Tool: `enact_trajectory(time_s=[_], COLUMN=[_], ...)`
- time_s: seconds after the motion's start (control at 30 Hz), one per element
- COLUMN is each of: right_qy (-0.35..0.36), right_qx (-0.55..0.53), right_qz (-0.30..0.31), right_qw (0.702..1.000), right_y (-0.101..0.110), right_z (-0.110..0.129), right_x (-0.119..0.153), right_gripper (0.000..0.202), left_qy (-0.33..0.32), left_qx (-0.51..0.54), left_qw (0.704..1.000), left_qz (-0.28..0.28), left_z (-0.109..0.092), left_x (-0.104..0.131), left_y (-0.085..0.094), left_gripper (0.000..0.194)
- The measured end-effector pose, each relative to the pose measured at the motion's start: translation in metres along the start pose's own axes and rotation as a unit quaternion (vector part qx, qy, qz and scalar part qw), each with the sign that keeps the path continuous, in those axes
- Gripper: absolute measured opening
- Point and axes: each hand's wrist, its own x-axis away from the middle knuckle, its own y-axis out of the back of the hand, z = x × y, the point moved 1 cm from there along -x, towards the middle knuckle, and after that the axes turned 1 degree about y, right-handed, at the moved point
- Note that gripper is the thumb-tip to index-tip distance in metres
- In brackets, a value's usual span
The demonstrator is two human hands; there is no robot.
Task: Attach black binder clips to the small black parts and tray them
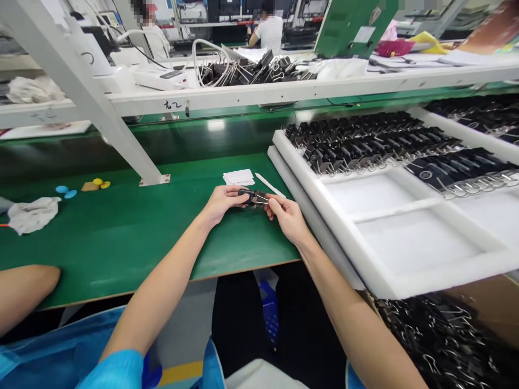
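Black clip (245,198) mid-frame, over green table (121,232); left hand (224,203) pinches its dark body, right hand (286,215) pinches its wire handles (261,198). Probably best to steady the body with the left and work the wires evenly, no slipping. White foam tray (454,275), right side, holds rows of clips (348,146); brown box (490,300), lower right, holds loose clips (438,335).

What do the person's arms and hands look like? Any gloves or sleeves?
The left hand and right hand are gloveless, without watch or bracelet. A bright blue fabric sleeve shows on the left arm; the right arm is bare to the picture's edge.
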Motion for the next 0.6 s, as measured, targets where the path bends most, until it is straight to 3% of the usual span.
enact_trajectory(time_s=[0.43, 0.5, 0.6], right_qy=[-0.034, -0.052, -0.099], right_qx=[0.001, -0.013, -0.013], right_qz=[-0.005, -0.030, -0.005], right_qw=[0.999, 0.998, 0.995], right_y=[-0.011, -0.011, -0.004], right_z=[0.010, 0.020, 0.038], right_x=[0.001, 0.020, 0.084], right_gripper=[0.059, 0.068, 0.064], left_qy=[-0.008, -0.009, -0.011], left_qx=[-0.014, -0.011, 0.021], left_qw=[1.000, 1.000, 1.000], left_qz=[-0.016, -0.008, -0.008], left_z=[0.005, 0.004, 0.002], left_x=[0.000, 0.000, 0.001], left_y=[-0.004, -0.002, 0.002], left_gripper=[0.057, 0.060, 0.064])
